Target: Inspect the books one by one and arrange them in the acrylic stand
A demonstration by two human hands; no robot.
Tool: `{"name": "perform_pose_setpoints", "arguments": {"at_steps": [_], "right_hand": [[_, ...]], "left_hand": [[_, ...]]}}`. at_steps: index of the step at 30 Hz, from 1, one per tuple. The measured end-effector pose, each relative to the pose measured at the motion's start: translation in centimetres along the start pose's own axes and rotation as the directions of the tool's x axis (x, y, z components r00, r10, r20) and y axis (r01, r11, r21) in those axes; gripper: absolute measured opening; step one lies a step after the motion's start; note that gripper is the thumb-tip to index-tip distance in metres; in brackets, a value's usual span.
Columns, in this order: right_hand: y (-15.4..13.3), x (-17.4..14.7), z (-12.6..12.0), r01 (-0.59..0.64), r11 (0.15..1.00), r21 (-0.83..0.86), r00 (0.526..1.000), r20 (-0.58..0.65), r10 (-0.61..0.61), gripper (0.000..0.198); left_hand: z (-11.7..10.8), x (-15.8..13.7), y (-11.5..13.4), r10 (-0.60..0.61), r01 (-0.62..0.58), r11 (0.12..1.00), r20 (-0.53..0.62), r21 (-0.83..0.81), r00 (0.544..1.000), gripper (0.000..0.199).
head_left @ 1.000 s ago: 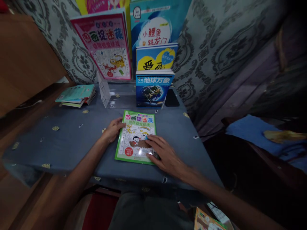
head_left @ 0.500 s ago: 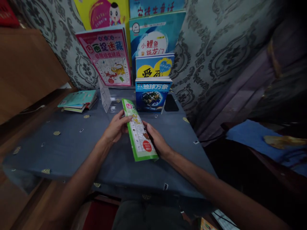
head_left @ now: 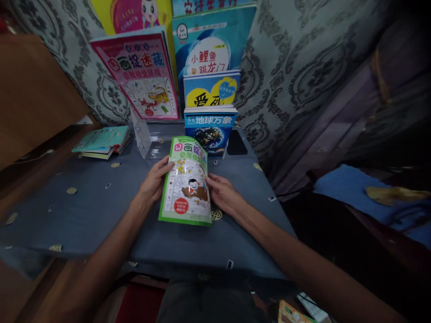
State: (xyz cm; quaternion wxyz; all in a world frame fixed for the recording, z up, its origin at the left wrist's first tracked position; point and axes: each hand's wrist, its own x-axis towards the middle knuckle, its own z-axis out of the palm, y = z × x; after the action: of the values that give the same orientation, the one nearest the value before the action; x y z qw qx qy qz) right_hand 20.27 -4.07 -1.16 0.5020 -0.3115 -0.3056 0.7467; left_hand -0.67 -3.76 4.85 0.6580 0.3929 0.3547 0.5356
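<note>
Between my two hands is a thin green-bordered picture book (head_left: 186,186), held over the table with its cover toward me. My left hand (head_left: 155,179) grips its left edge, thumb on the cover and the other fingers partly hidden behind. On the right edge, my right hand (head_left: 224,193) is closed with the thumb near the front and fingers behind the book. Just beyond its top edge stand a blue book with a globe (head_left: 210,130) and a clear plastic stand (head_left: 143,139). A pink picture book (head_left: 144,80) rests upright in the stand at the left.
A small pile of books (head_left: 104,141) lies on the left of the cloth-covered table (head_left: 101,202). A black phone (head_left: 237,142) lies right of the stand. Behind, teal (head_left: 213,40) and yellow (head_left: 103,13) books stand against the patterned curtain (head_left: 286,67).
The green book has turned from a narrow slanted angle to face me, showing its full cover. My right hand has shifted with its right edge. The view has moved slightly.
</note>
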Motion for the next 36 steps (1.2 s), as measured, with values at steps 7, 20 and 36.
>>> {"name": "perform_pose_setpoints", "arguments": {"at_steps": [7, 20, 36], "right_hand": [[-2.4, -0.1, -1.0, -0.049, 0.997, 0.064, 0.998, -0.046, 0.052, 0.010], [-2.1, -0.8, 0.7, -0.176, 0.967, -0.184, 0.984, -0.023, 0.175, 0.026], [-2.3, -0.4, -0.4, -0.066, 0.971, -0.230, 0.993, -0.108, 0.042, 0.017]], "left_hand": [[-4.0, 1.3, -0.8, -0.082, 0.094, 0.991, -0.118, 0.096, 0.990, 0.044], [-1.3, 0.2, 0.4, 0.161, -0.132, -0.144, 0.155, 0.981, 0.975, 0.033], [5.7, -3.5, -1.5, -0.074, -0.151, -0.338, 0.134, 0.929, 0.988, 0.032]]}}
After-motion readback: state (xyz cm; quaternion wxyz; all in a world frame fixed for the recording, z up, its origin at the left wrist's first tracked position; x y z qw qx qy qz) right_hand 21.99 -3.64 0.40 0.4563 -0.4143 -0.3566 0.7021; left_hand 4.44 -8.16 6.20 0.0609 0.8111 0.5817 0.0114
